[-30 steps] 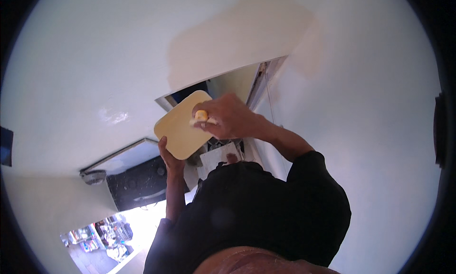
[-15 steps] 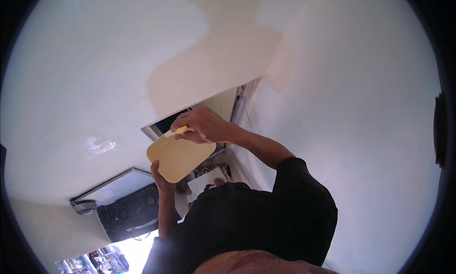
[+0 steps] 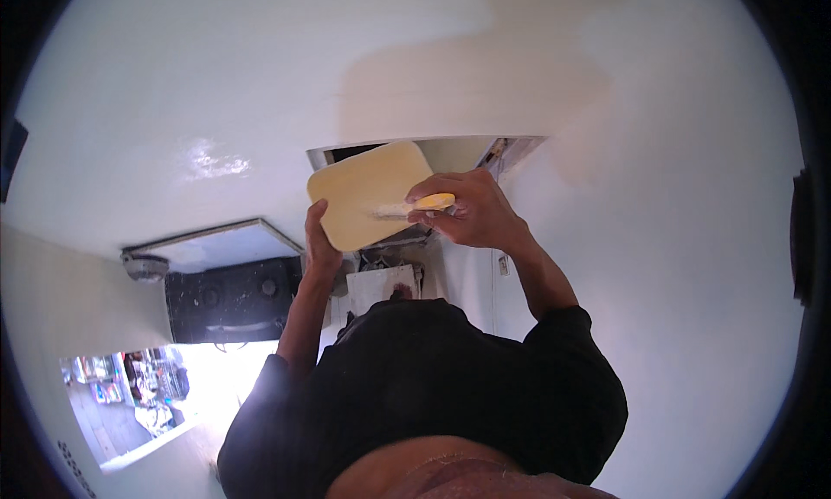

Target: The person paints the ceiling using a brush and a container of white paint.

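Observation:
My left hand (image 3: pixel 323 241) grips a pale yellow board (image 3: pixel 359 183) with rounded corners at its lower left edge, the thumb lying on its face. The board is held up, tilted, at mid-picture. My right hand (image 3: pixel 480 212) is closed round the yellow handle of a putty knife (image 3: pixel 434 202). Its blade lies over the board's right half and appears to touch it. White paste shows around the blade and on my right fingers. Part of the board's right side is hidden behind my right hand.
A smooth white wall (image 3: pixel 216 75) rises ahead, with my shadow on it and an opening behind the board. Lower left are a black panel (image 3: pixel 229 302) with round parts and a framed pale panel (image 3: pixel 225 244). A bright opening shows shelves of goods (image 3: pixel 156 378).
My view has turned. Both hands now appear higher and farther right with the board. The putty knife has moved from the board's upper edge to its right half, its blade now visible.

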`<state>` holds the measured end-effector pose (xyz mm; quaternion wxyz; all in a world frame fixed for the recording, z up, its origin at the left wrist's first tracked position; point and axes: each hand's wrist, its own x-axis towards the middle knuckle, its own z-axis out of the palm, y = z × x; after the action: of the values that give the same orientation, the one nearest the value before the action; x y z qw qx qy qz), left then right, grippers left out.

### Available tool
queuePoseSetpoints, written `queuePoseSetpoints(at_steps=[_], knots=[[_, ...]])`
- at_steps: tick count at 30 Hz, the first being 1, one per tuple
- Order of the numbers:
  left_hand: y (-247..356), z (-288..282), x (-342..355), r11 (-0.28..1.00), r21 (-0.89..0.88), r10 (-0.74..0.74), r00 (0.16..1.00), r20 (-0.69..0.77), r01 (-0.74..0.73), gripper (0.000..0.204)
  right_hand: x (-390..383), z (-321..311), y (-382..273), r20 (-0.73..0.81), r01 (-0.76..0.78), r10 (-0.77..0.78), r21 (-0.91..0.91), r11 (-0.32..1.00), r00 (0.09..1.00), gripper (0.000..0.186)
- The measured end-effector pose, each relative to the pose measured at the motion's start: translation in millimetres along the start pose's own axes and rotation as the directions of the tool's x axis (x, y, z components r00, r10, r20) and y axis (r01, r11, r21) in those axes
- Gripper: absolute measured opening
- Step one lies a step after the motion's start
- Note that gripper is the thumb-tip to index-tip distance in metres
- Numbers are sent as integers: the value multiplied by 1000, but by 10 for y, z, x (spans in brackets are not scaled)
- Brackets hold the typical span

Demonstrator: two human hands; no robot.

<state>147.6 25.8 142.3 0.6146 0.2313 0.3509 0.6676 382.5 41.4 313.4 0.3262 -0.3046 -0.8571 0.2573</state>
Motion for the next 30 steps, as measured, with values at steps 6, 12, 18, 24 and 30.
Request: queuePoseSetpoints(at_steps=[6,12,18,24,30], knots=[[3,-10,41,1000,-22,-19,998,54,20,50,35,100,34,-55,-67,72,98,993,996,18],[-16,-79,4,1000,8,16,999,47,-17,50,102,131,206,-365,-176,165,4,984,916,18],[63,-49,-51,1000,1,-23,998,51,23,50,87,-15,127,-325,-22,-105,-366,930,940,20],[40,-61,-37,998,48,-40,993,114,35,55,88,207,155,-252,36,-51,-64,997,966,26],[89,-123,-94,998,-10,-60,992,115,61,55,122,347,184,-308,125,-145,-84,989,940,24]])
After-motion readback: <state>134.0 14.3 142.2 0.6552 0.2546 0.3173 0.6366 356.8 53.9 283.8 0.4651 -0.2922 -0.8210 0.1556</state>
